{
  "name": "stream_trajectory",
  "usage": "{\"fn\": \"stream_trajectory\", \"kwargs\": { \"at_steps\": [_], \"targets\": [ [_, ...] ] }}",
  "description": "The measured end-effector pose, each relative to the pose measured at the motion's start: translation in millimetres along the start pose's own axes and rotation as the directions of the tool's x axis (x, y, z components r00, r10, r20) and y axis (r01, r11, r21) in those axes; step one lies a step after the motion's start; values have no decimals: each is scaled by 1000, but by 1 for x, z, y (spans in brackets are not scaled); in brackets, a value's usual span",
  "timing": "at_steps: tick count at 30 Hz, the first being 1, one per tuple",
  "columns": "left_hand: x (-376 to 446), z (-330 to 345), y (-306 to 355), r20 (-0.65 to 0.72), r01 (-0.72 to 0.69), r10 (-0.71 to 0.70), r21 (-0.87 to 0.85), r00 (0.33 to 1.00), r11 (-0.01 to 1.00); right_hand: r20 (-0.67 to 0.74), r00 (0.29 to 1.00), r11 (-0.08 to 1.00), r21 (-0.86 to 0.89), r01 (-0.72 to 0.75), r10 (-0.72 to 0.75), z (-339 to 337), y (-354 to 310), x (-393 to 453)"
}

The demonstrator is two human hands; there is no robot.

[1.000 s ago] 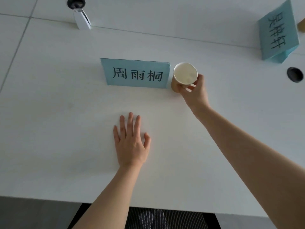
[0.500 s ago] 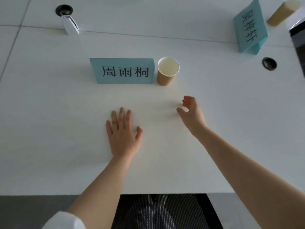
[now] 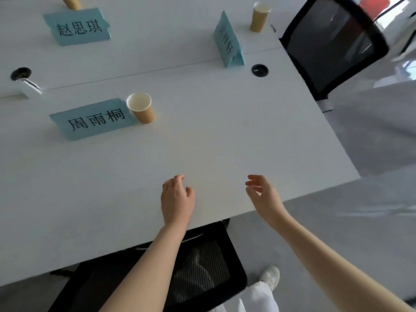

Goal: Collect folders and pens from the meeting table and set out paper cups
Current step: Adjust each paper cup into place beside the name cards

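Observation:
A brown paper cup [image 3: 141, 107] stands upright on the white table [image 3: 225, 136], touching the right end of a blue name card [image 3: 92, 120]. A second paper cup [image 3: 258, 16] stands at the far right, behind another blue name card [image 3: 228, 40]. The base of a third cup [image 3: 71, 2] shows at the top edge, behind a third name card [image 3: 77, 27]. My left hand [image 3: 176, 200] hovers over the table's near edge, fingers loosely curled and empty. My right hand [image 3: 263, 195] is beside it, fingers apart, holding nothing. No folders or pens are in view.
A black mesh chair [image 3: 333, 46] stands at the table's right end. Another black chair [image 3: 202, 271] is tucked under the near edge in front of me. Two round cable holes [image 3: 259, 70] [image 3: 20, 73] sit in the tabletop. Grey floor lies to the right.
My right hand let go of the cup beside the name card and drew back toward the near edge. My left hand lifted off the table. The view swung right and pulled back.

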State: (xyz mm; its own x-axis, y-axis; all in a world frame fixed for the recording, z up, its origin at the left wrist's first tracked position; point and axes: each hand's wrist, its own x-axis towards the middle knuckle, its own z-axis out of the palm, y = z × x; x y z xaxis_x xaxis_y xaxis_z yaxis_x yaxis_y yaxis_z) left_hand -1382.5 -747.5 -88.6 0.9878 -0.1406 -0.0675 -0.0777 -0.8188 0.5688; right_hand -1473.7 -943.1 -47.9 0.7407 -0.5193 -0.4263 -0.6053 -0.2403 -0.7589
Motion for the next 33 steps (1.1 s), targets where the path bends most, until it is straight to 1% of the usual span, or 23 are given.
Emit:
{"fn": "stream_trajectory", "kwargs": {
  "at_steps": [4, 9, 12, 16, 18, 23, 25, 29, 31, 33],
  "targets": [
    [-57, 41, 85, 37, 54, -49, -119, 998, 991, -47, 999, 999, 34, -17, 19, -83, 44, -17],
    [-126, 91, 191, 47, 22, -13, -191, 999, 981, -101, 995, 999, 36, 16, -13, -190, 99, -37],
    [-153, 115, 240, 92, 21, 0, -228, 996, 973, -131, 991, 999, 34, 20, -16, -243, 125, -42],
    [-165, 146, 287, 136, -10, 44, -238, 990, 971, -160, 987, 999, 33, 11, -6, -299, 149, -36],
    [-161, 161, 310, 159, -2, 43, -247, 986, 969, -165, 986, 1000, 28, 1, 3, -325, 157, -26],
    [-134, 194, 353, 120, -5, 34, -232, 992, 973, -158, 987, 1000, 27, 11, -6, -371, 162, 18],
    [-117, 209, 373, 103, 19, 5, -232, 995, 972, -138, 990, 1000, 24, 20, -16, -389, 158, 45],
    [-71, 242, 417, 39, 101, -94, -247, 995, 964, -84, 995, 999, -16, 48, -49, -427, 141, 112],
    [-46, 255, 441, 34, 147, -143, -245, 989, 958, -46, 997, 998, -37, 53, -55, -446, 129, 148],
    [-23, 263, 465, 29, 166, -164, -243, 986, 956, -10, 998, 996, -51, 67, -67, -465, 116, 179]
  ]
}}
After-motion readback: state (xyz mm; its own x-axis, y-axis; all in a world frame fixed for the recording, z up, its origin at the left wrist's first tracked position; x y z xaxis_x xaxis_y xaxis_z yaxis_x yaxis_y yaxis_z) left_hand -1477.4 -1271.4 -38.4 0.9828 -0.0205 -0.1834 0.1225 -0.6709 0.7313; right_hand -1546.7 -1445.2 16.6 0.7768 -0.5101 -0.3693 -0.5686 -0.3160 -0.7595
